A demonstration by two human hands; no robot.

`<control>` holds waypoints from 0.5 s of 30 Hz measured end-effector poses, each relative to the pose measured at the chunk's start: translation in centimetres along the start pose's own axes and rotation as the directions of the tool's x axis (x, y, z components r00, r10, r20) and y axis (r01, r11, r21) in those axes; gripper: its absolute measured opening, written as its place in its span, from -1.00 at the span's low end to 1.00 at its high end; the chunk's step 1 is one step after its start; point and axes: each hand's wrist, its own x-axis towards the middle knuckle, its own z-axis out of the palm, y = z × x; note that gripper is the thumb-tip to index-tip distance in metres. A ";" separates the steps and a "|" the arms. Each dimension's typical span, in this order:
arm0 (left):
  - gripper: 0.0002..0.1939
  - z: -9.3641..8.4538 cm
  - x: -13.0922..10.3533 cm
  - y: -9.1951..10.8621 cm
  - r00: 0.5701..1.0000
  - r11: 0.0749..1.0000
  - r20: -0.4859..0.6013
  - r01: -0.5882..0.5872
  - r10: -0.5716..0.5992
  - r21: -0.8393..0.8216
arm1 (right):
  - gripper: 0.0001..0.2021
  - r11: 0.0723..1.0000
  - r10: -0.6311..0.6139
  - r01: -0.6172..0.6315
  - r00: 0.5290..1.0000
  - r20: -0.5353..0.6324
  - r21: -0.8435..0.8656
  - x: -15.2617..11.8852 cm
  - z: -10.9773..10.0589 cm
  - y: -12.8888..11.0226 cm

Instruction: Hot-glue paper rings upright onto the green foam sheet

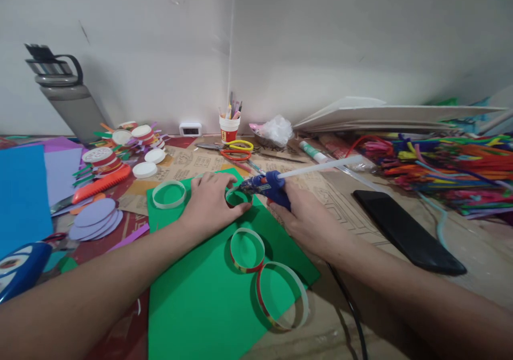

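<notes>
My right hand point(306, 218) is wrapped round a blue glue gun point(276, 185), and a long whitish glue stick point(320, 166) pokes out of its back end. The gun's nozzle points into a small ring point(231, 202) on a green sheet point(192, 301). Thumb and fingers of my left hand point(208, 202) curl round that ring and hold it against the sheet. Left of this hand lies a pale ring point(161, 205). Nearer me are a red-banded ring point(246, 270) and a larger ring point(262, 296), which partly overhangs the sheet's edge.
A black phone point(409, 232) and colourful pipe cleaners point(436, 167) lie at right. Scissors point(236, 149) and a pen cup point(229, 127) stand near the wall. At left are purple discs point(94, 218), an orange cutter point(102, 184), and a grey bottle point(74, 106). The gun's black cord point(348, 301) trails toward me.
</notes>
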 end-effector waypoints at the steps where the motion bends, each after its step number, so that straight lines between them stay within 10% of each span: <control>1: -0.54 0.0 0.0 0.0 1.000 1.000 0.000 0.000 0.000 0.000 | -0.74 1.000 0.009 -0.009 1.000 0.008 -0.004 0.0 0.0 -0.1; 15: -0.50 0.0 0.0 0.0 1.000 1.000 0.009 -0.022 0.021 0.017 | -0.64 0.997 0.001 0.001 0.999 0.034 -0.082 0.0 0.2 -0.3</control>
